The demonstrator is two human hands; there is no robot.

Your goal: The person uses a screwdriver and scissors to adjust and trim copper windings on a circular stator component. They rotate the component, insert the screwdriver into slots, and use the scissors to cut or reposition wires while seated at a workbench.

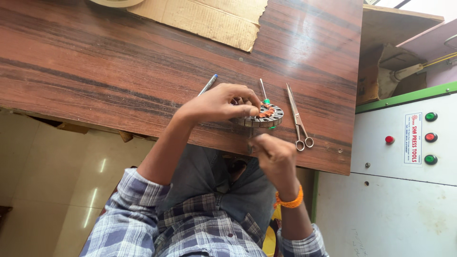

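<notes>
Round metal stator under curled left hand, right hand just below

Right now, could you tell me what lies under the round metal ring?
The round metal ring rests on the wooden table; the left hand covers its left side, hiding anything beneath there.

Grey stator ring with copper coils; striped brown wooden table; silver scissors.

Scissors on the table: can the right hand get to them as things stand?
Probably yes. The scissors lie flat on the table just beside the right hand, with bare wood between them. But that hand seems to be pinching a small tool, so it may need to free its fingers first.
</notes>
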